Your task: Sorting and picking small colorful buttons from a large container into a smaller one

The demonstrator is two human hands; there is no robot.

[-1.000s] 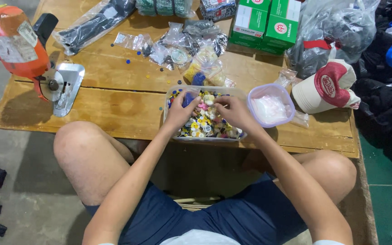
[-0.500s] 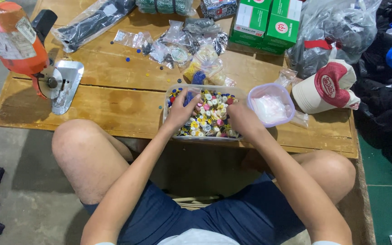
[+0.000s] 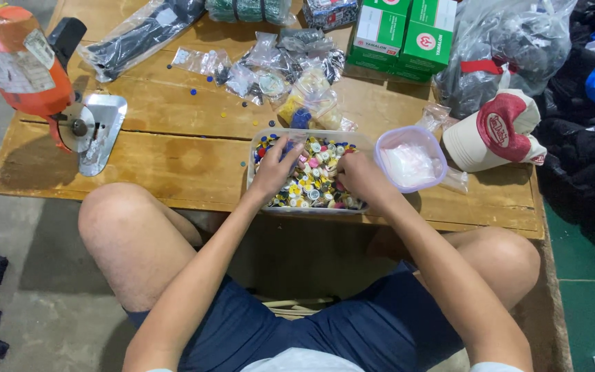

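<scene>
**Inspector:** Head view showed both hands down in a clear rectangular tray (image 3: pixel 259 200) of mixed coloured buttons (image 3: pixel 311 182), set at the near edge of the wooden tabletop (image 3: pixel 173 151). The left hand (image 3: pixel 275 169) lay over the tray's left part, fingers curled into the pile; I could not tell whether it pinched a button. The right hand (image 3: pixel 356 178) rested on the right part, fingers bent down among the buttons, grip likewise not visible.

**Supervisor:** What stood about the tray?

**Inspector:** A small round tub with a lilac rim (image 3: pixel 411 162) was just beside it on the right, holding something pale. A red-and-cream cap (image 3: pixel 494 131) lay further right. Small clear bags (image 3: pixel 270 69) were strewn behind the tray, loose buttons near them, and green boxes (image 3: pixel 401 31) stood at the far edge. An orange rotary cutter (image 3: pixel 32 76) sat well apart at the left end.

**Supervisor:** Your judgement on doing the sorting properly?

**Inspector:** In my opinion the pile wanted spreading thin with the fingertips, one button pinched at a time, wrists kept low so that nothing was flicked over the wall. The tray sat close to the tabletop edge; it was better steadied than pushed.
</scene>
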